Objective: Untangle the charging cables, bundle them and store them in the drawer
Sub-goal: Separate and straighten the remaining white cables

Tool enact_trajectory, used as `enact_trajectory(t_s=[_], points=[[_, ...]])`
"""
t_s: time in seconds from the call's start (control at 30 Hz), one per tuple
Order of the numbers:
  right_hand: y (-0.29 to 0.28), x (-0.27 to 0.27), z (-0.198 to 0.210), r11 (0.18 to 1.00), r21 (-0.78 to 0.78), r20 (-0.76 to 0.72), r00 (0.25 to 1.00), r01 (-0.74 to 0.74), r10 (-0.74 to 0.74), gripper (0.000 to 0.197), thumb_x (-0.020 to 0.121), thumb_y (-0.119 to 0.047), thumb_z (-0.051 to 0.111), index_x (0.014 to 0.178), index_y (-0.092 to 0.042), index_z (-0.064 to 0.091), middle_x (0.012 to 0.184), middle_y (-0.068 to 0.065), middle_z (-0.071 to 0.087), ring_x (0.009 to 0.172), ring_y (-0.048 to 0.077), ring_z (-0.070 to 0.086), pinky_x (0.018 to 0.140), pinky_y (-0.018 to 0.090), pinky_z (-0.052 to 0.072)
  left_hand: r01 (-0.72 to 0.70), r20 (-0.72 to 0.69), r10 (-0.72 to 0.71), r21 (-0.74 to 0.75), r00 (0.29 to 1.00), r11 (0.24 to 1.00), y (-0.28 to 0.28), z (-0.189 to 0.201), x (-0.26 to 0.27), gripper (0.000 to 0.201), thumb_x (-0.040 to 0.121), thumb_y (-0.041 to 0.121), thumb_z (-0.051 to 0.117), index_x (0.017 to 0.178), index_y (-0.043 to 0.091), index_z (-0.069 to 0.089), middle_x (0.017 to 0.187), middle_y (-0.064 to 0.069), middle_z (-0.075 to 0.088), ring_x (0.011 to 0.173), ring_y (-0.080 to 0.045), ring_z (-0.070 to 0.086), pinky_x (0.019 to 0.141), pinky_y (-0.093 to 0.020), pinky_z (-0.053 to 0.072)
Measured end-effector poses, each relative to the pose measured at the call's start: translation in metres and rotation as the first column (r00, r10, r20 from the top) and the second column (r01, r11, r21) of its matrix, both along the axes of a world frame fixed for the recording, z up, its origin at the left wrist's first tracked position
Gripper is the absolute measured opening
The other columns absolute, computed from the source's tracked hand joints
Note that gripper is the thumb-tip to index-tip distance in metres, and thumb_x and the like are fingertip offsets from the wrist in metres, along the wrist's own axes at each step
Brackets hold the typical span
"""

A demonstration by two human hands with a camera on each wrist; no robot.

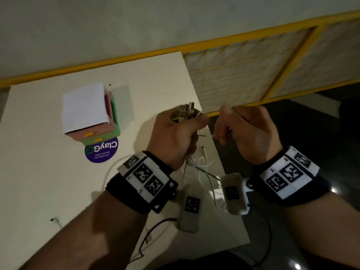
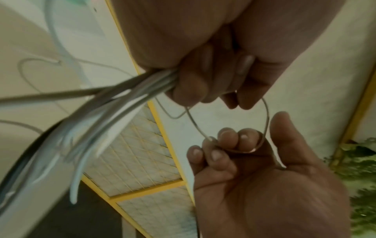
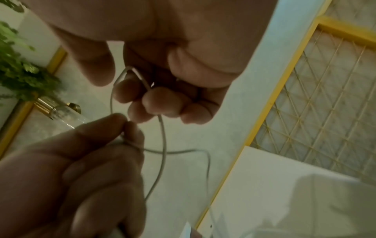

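A: Head view shows the left hand [image 1: 176, 133] closed in a fist around the bunch of charging cables [image 1: 194, 164], with the USB plugs [image 1: 185, 112] standing out above the thumb. The loose ends hang down over the edge of the white table [image 1: 39, 172].

B: And the right hand [image 1: 245, 133]?

A: Its fingers are curled around one thin white cable [image 2: 266, 116] that makes a loop between both hands. In the left wrist view this loop goes from the left fingertips [image 2: 242, 101] down behind the right fingers [image 2: 227, 138].

B: How to do this step well?

A: I think the left fist should stay firm on the bunch, and the right hand should pull the single cable slowly, so no knot tightens. The small drawer box [image 1: 89, 112] waits well apart on the table, drawers closed.
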State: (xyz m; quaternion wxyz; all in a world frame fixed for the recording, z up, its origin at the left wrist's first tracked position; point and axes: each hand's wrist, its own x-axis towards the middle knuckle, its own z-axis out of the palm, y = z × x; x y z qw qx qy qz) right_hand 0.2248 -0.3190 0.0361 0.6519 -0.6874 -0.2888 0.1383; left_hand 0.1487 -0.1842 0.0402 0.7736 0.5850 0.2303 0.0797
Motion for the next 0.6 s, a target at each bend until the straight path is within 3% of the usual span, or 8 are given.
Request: enact_trajectory(t_s=[0.1,0.27,0.43,0.53,0.6], points=[[-0.020,0.006,0.006,0.996,0.012,0.027,0.996,0.090,-0.090,0.050,0.101,-0.023,0.045,0.055,-0.010,0.059,0.051,0.019,0.057,0.047,0.037,0.054,0.053,0.042,0.044,0.046,0.014,-0.045,-0.049,0.999,0.998,-0.023,0.012,0.024,0.028,0.088,-0.002,0.060,0.064,0.011,0.057,0.040,0.002,0.031,0.033,-0.012,0.022,0.043,-0.019,0.022],[-0.051,0.020,0.010,0.986,0.064,-0.001,0.988,0.157,-0.157,0.052,0.100,-0.018,0.044,0.053,0.000,0.058,0.045,0.009,0.054,0.042,0.028,0.049,0.053,0.024,0.043,0.054,0.001,-0.054,-0.105,0.999,0.993,-0.060,0.019,0.052,0.019,0.087,-0.001,0.057,0.071,0.008,0.059,0.042,0.002,0.028,0.034,-0.013,0.022,0.041,-0.018,0.023],[-0.082,0.033,0.004,0.973,0.042,-0.034,0.974,0.226,-0.224,0.053,0.099,-0.021,0.047,0.051,-0.001,0.057,0.046,0.014,0.055,0.039,0.029,0.048,0.048,0.028,0.041,0.127,-0.065,-0.135,-0.121,0.989,0.984,-0.085,0.017,0.062,0.013,0.088,-0.001,0.055,0.087,0.002,0.067,0.043,0.001,0.026,0.033,-0.013,0.020,0.043,-0.019,0.017],[-0.094,0.040,-0.006,0.941,-0.152,-0.053,0.948,0.303,-0.314,0.053,0.097,-0.026,0.051,0.051,0.001,0.057,0.047,0.015,0.057,0.039,0.021,0.050,0.047,0.027,0.041,0.016,-0.063,-0.019,-0.054,0.998,0.998,-0.086,0.013,0.064,0.012,0.087,0.001,0.060,0.096,0.004,0.067,0.041,0.004,0.030,0.031,-0.012,0.023,0.041,-0.019,0.021],[-0.097,0.045,-0.020,0.861,-0.417,-0.072,0.934,0.290,-0.350,0.050,0.095,-0.033,0.052,0.057,-0.002,0.062,0.051,0.009,0.062,0.041,0.014,0.054,0.049,0.032,0.047,-0.020,-0.034,0.018,-0.077,0.999,0.997,-0.081,0.013,0.063,0.011,0.088,0.004,0.062,0.081,0.012,0.062,0.041,0.004,0.030,0.031,-0.012,0.021,0.042,-0.019,0.020]])
